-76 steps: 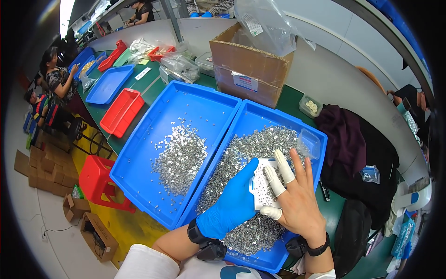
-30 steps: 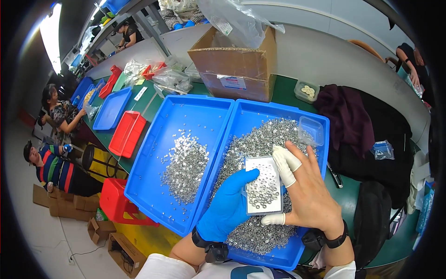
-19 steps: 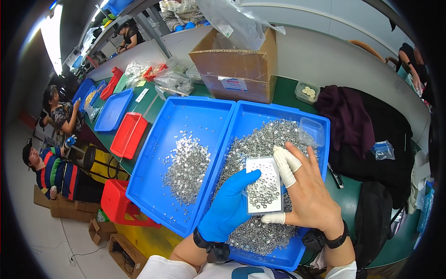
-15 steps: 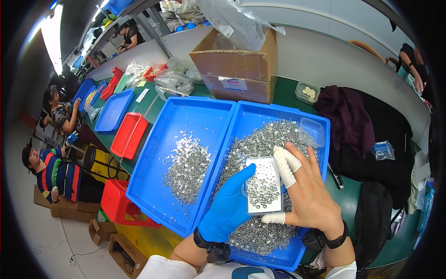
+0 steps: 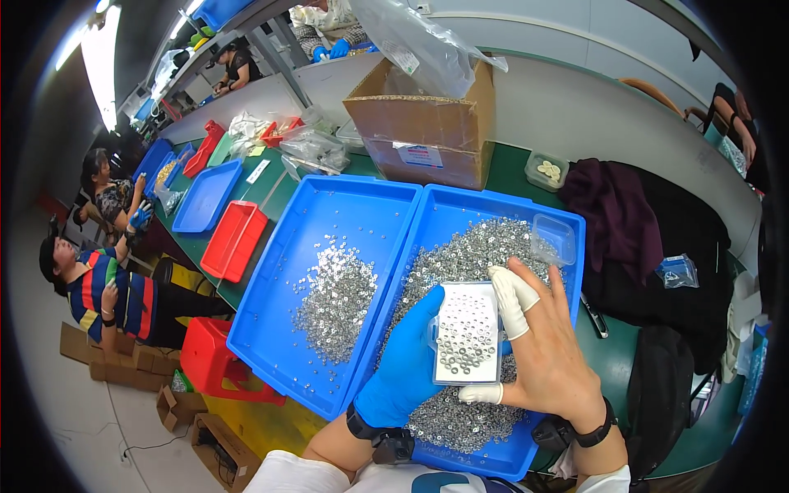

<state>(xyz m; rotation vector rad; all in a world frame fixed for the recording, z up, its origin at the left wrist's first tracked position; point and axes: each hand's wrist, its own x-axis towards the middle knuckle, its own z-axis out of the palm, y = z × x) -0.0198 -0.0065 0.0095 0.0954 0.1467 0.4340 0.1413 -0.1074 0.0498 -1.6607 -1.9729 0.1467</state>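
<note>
My left hand (image 5: 404,361), in a blue glove, grips a small clear plastic box (image 5: 436,379) from its left side. Inside, small metal rings (image 5: 467,349), like nuts or washers, lie over a white base, spread above and denser toward the near end. My right hand (image 5: 551,353), with white finger cots on thumb and fingers, spans the box's right side, thumb at the near corner and fingertips at the far one. Both hands hold the box above a blue tray (image 5: 514,470) heaped with the same rings (image 5: 464,423).
Left of it, another blue tray (image 5: 288,246) bears a smaller ring pile. A clear container (image 5: 553,238) sits in the right tray's far corner. Beyond stand a cardboard box (image 5: 427,140) and red bin (image 5: 234,240). Dark cloth (image 5: 616,214) and a cutter knife (image 5: 594,316) lie right. Co-workers are left.
Rings inside the box have shifted; the bunch at its near end looks looser. Both hands stay around it, moved slightly. At left, the co-worker in a striped shirt has shifted posture.
</note>
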